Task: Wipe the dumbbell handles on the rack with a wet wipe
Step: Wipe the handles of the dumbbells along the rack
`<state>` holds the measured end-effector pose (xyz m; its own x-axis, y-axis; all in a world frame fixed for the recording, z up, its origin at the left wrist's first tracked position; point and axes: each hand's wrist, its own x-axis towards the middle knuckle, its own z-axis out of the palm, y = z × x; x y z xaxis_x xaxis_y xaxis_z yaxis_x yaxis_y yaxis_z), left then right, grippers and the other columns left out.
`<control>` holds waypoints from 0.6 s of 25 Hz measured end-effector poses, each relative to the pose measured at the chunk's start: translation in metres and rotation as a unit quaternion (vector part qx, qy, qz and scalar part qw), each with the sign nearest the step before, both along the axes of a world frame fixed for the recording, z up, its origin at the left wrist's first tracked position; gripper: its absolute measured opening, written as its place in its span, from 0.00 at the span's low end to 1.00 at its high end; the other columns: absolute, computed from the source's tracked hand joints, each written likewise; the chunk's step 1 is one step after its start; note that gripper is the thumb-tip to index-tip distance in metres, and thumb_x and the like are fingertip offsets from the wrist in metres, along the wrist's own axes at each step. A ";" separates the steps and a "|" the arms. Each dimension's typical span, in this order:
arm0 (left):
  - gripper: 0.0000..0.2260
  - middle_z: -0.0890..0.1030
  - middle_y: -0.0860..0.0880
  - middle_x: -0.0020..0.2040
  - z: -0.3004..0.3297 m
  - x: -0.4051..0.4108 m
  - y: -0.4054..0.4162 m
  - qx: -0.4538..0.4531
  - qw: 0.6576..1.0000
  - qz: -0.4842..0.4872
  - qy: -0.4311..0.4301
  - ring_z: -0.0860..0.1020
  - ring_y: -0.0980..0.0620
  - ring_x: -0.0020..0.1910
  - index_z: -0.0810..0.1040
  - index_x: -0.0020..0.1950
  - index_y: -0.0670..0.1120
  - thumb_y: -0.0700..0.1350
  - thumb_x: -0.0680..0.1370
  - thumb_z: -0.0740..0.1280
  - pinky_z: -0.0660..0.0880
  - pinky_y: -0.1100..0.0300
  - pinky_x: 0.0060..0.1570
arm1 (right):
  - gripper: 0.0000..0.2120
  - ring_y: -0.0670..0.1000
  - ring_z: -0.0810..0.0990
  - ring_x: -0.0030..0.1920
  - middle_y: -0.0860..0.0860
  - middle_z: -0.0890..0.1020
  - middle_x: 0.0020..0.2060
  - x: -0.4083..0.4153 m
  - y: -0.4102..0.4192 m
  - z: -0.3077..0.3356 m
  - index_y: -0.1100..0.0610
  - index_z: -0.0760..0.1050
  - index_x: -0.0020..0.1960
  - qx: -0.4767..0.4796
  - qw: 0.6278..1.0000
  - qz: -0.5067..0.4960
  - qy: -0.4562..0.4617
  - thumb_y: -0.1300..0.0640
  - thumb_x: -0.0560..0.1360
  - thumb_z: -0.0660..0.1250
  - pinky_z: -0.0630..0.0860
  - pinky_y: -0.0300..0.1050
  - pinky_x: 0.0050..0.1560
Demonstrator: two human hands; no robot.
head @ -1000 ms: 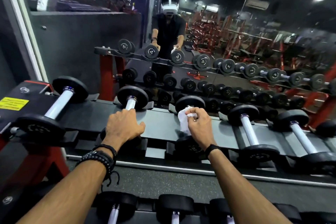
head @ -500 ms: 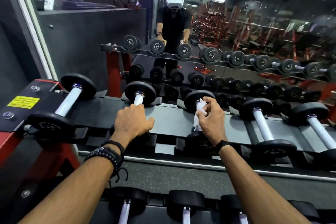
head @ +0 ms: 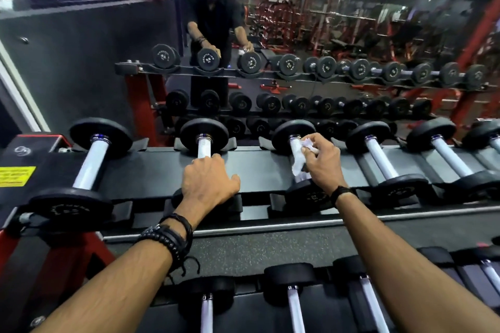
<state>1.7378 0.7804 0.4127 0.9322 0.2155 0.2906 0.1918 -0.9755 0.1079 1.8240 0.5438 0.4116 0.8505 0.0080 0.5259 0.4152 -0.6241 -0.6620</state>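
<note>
Mirrored wall [head: 351,35] behind doubles a dim gym full of red frames and more weights. Below it runs the rack [head: 151,170], its top tier a dark sloped tray holding a row of dumbbells with pale handles; a lower tier of dumbbells shows at the bottom edge.

On the third dumbbell [head: 293,135] from the left, the right hand [head: 320,162] is closed around the wet wipe [head: 299,155], which is wrapped over the handle near its far end. The left hand [head: 208,184] is curled over the near end of the second dumbbell [head: 204,134], apparently bracing.

Likely heavy and steady in their cradles, the dumbbells need no lifting. The wipe is soft and limp, best pinched around the handle and slid along it. Room is tight: the plates bound each handle's ends, though neighbours stand well apart.
</note>
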 end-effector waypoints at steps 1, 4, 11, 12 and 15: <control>0.20 0.80 0.45 0.47 -0.002 0.001 0.000 0.004 1.000 -0.005 -0.005 0.69 0.46 0.38 0.73 0.50 0.44 0.61 0.74 0.62 0.65 0.56 0.36 | 0.07 0.44 0.73 0.36 0.51 0.80 0.37 0.002 0.000 -0.002 0.58 0.79 0.45 -0.006 1.000 -0.009 -0.007 0.67 0.73 0.65 0.66 0.29 0.37; 0.22 0.80 0.44 0.46 -0.006 0.006 0.002 0.016 1.000 -0.014 -0.013 0.71 0.46 0.39 0.74 0.52 0.43 0.62 0.74 0.62 0.65 0.57 0.35 | 0.07 0.47 0.76 0.43 0.55 0.82 0.43 0.006 0.005 -0.007 0.59 0.82 0.45 -0.029 0.998 -0.037 -0.030 0.67 0.71 0.68 0.66 0.25 0.45; 0.27 0.80 0.35 0.56 -0.015 0.012 0.004 0.016 1.000 -0.004 0.010 0.80 0.42 0.48 0.74 0.56 0.42 0.64 0.74 0.60 0.66 0.58 0.33 | 0.16 0.50 0.74 0.51 0.57 0.77 0.50 0.001 0.011 -0.003 0.62 0.79 0.60 -0.054 0.998 -0.031 -0.034 0.71 0.75 0.61 0.68 0.26 0.51; 0.27 0.80 0.35 0.56 -0.013 0.012 0.003 0.015 1.000 0.000 0.009 0.80 0.42 0.48 0.74 0.56 0.42 0.64 0.73 0.60 0.66 0.57 0.34 | 0.19 0.50 0.74 0.49 0.56 0.78 0.49 0.001 0.011 -0.003 0.63 0.78 0.61 -0.063 0.996 -0.033 -0.044 0.72 0.73 0.61 0.69 0.31 0.52; 0.25 0.81 0.38 0.54 -0.010 0.008 0.003 -0.003 1.000 0.010 0.003 0.78 0.45 0.44 0.73 0.55 0.43 0.64 0.73 0.61 0.66 0.57 0.35 | 0.18 0.47 0.77 0.49 0.50 0.80 0.48 -0.004 0.014 0.001 0.61 0.77 0.61 -0.049 0.998 -0.030 -0.035 0.70 0.72 0.66 0.70 0.32 0.52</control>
<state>1.7458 0.7835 0.4027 0.9291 0.2364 0.2843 0.2124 -0.9707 0.1127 1.8200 0.5573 0.4121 0.8119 0.0131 0.5836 0.4186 -0.7099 -0.5664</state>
